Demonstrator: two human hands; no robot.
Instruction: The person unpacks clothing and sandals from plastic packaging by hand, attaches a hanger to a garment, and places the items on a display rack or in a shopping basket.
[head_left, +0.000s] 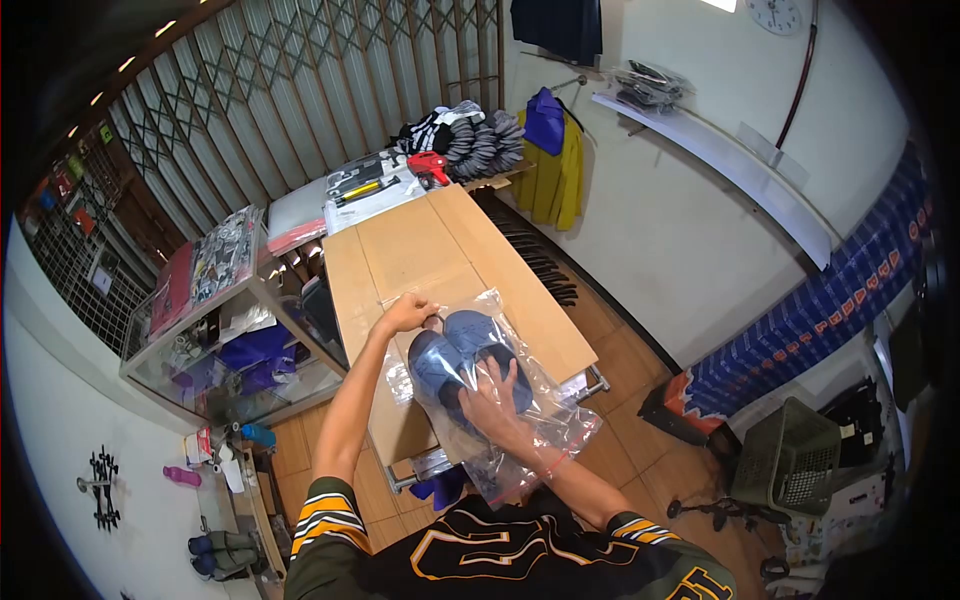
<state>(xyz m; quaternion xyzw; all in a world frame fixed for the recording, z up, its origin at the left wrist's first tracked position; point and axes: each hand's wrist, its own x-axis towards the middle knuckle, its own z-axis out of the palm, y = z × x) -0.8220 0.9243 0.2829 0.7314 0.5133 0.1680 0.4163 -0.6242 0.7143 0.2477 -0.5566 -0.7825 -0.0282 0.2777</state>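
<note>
A pair of rounded dark-blue items (468, 329), possibly caps or slippers, lies inside a clear plastic zip bag (550, 400) on the cardboard-topped table. I cannot make out their exact kind. At the bag's far left edge, my left hand (408, 313) is closed, its fingers pinching the plastic beside the items. My right hand (490, 400) reaches in through the bag's near mouth, where a red strip crosses the forearm. Its fingers are spread and rest on the near side of the blue items.
The cardboard sheet (405, 255) covers the table. Behind it sit a red tool (428, 167) and bundled grey-black goods (475, 140). A glass display case (240, 350) stands left. On the right are a tall blue patterned column (800, 320) and a green basket (790, 460).
</note>
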